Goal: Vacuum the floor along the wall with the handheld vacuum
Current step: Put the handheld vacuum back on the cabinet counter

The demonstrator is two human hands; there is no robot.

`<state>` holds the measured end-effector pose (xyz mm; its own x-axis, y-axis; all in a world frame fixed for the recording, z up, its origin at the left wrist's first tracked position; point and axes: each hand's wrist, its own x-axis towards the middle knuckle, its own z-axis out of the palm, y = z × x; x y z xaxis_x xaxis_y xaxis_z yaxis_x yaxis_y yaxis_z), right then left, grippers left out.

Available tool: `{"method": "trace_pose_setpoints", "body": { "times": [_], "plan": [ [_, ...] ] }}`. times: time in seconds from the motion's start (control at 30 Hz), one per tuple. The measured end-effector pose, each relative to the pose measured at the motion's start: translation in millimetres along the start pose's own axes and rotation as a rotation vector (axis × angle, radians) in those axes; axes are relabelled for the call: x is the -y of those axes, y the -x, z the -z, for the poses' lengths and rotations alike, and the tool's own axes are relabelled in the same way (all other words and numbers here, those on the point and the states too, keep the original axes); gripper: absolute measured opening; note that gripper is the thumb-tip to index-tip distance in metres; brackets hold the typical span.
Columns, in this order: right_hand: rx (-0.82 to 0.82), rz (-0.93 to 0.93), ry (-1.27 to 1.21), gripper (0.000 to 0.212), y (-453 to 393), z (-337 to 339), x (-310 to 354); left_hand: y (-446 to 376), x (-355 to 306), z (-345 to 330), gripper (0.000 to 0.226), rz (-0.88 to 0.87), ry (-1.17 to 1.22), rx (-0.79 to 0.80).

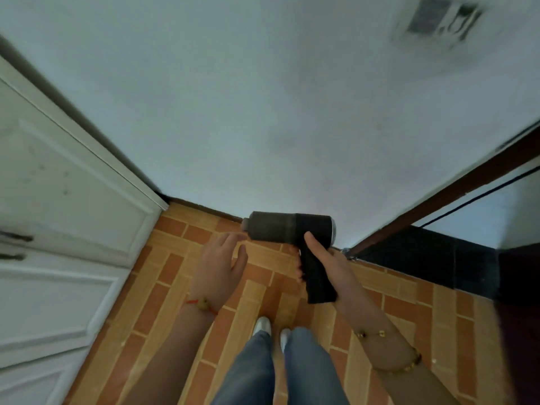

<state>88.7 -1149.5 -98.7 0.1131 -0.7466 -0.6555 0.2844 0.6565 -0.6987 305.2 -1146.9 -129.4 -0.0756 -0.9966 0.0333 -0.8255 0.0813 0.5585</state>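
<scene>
Legs/feet: jeans (280,372) and 2 pale shoes (262,324) at bottom centre, toes toward the wall.
R hand: right hand (324,258) closed round the grip of the handheld vacuum (287,228), thumb up the back of the body; vac held mid-frame, in the air, barrel level, nozzle pointing to frame left.
L hand: left hand (223,258) open, fingers loosely spread, holding nothing; fingertips just beside the nozzle end, contact cannot be told.
Risk 1: nozzle looks well off the floor, so no pickup likely unless the person bends or lowers the arm.
Risk 2: L fingers near the intake; could get nipped or block suction if the motor is on.
Risk 3: 1-handed grip w/ barrel level; could knock the wall when swung down.
Floor: orange-brown brick-pattern tile floor (181,285), grout lines may trap grit.
Edge: dark skirting (204,207) where floor meets wall, centre.
Room: white cabinet (67,217) at left, pale wall (263,112) above, dark-framed doorway (455,191) at right, blurred vent or switch plate (438,20) upper right.
</scene>
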Motion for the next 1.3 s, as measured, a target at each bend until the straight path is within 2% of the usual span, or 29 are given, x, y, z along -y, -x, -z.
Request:
{"method": "trace_pose_setpoints", "body": {
  "times": [0.13, 0.2, 0.33, 0.5, 0.63, 0.9, 1.13, 1.3],
  "plan": [
    [0.079, -0.022, 0.085, 0.038, 27.8, -17.8, 23.7, 15.9, -23.1, 32.4, 0.043, 0.07, 0.015, -0.037],
    [0.122, -0.028, 0.13, 0.043, 32.9, -21.5, 35.1, 27.0, -32.9, 40.9, 0.039, 0.117, -0.015, -0.072],
    [0.264, -0.019, 0.239, 0.067, 33.1, -17.7, 55.9, 53.3, -54.3, 42.1, 0.022, 0.256, -0.083, -0.211],
    [0.498, -0.056, 0.41, 0.058, 39.6, 9.8, 77.6, 94.2, -96.3, 14.9, 0.021, 0.535, -0.07, -0.407],
    [0.599, -0.118, 0.5, 0.046, 47.2, 34.2, 79.9, 129.9, -138.6, -8.9, 0.02, 0.695, -0.048, -0.529],
    [0.741, -0.316, 0.665, 0.047, 64.1, 39.9, 48.5, 216.6, -189.6, -35.2, 0.019, 0.973, -0.067, -0.726],
    [0.893, -0.402, 0.826, 0.049, 94.7, -3.3, 0.0, 289.4, -202.3, -42.0, 0.025, 1.172, -0.053, -0.895],
    [0.978, -0.438, 0.907, 0.052, 125.9, -49.1, -49.4, 345.4, -190.3, -28.4, 0.02, 1.271, -0.077, -0.962]
  ]
}}
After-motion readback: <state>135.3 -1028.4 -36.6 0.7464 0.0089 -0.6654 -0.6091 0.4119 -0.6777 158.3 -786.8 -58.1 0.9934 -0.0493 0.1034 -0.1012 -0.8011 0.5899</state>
